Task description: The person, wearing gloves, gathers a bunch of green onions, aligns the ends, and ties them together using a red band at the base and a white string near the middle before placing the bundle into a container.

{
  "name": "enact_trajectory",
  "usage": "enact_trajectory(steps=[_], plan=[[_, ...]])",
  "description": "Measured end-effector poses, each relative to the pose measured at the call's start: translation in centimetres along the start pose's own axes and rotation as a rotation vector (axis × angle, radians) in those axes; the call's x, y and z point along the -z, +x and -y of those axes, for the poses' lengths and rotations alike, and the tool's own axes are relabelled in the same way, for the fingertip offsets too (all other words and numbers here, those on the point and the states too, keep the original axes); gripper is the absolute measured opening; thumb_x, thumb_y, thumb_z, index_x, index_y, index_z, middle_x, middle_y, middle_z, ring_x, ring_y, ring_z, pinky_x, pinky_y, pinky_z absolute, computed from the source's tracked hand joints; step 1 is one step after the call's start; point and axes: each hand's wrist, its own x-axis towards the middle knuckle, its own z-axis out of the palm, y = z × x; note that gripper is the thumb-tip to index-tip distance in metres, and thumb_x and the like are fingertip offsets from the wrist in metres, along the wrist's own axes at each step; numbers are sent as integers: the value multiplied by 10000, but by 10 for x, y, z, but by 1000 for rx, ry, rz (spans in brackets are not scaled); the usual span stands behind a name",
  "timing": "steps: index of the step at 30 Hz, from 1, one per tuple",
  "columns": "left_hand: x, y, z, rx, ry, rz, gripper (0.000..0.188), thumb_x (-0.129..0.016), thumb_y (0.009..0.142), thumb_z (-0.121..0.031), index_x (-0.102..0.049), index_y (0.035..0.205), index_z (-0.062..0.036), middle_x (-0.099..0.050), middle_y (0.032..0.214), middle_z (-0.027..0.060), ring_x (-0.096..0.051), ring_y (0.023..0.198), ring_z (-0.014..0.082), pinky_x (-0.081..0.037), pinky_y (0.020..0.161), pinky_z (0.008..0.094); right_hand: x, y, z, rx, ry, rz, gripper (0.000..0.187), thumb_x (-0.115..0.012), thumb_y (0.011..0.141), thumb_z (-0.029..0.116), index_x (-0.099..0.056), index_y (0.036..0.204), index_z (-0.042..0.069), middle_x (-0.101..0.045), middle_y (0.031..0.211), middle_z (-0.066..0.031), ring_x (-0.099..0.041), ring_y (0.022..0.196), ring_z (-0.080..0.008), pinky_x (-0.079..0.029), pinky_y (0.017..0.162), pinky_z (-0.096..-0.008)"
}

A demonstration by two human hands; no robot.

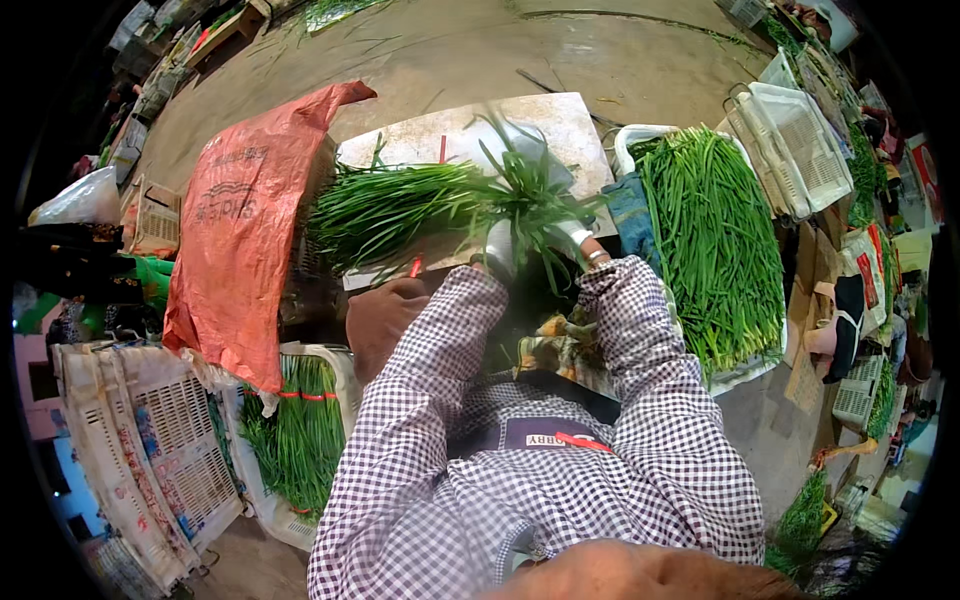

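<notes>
In front of me a loose bunch of garlic chives [532,185] is raised, its leaf tips blurred and fanning out. My left hand [500,243], in a white glove, is closed on its left side. On the other side my right hand [574,232], also white-gloved, grips the same bunch; leaves cover most of the fingers of both hands. A thick pile of garlic chives [390,205] lies to the left on a pale board [575,125]. Red strips [443,149] stick up by the pile. Something pale and translucent, perhaps plastic, shows behind the raised leaves.
At my right stands a white crate full of chives [710,240], with a blue cloth [630,215] over its edge. An orange-red woven sack [245,220] drapes at the left. Below it, another crate holds red-banded chives [290,425]. Stacked white crates [150,450] flank it.
</notes>
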Motion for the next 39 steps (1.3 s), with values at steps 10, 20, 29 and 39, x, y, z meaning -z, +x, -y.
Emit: enact_trajectory(steps=[10,20,29,39], plan=[[-3,-56,-102,-37,-701,-47,235,-695,799,-43,-641,1026,-75,-655,1026,46,-642,939,189,-564,844,386,-143,-40,177,262,-1002,119,927,-882,617,218,-399,1392,56,-645,1093,-238,-631,1017,-385,-504,865,-419],[69,-101,-152,-372,-739,-262,232,-661,849,-59,-609,1062,-135,-648,907,31,-629,930,209,-513,948,465,-197,-21,179,314,-1310,57,313,-737,785,325,-567,908,94,-661,781,-160,-657,752,-389,-523,641,-462],[166,-174,-261,-774,883,-1293,605,-735,827,-132,-440,1346,-35,-472,1347,137,-571,1081,260,-517,928,446,-270,64,174,689,-1513,-44,47,-535,841,91,-582,839,92,-638,703,-106,-666,641,-275,-530,552,-384],[133,-37,-140,-280,1986,-282,1018,-857,580,-334,-378,1430,-46,-401,1476,152,-322,1406,281,-191,1159,531,-268,86,143,680,-1501,-61,124,-547,820,116,-665,811,80,-673,723,-112,-670,631,-274,-537,591,-366]])
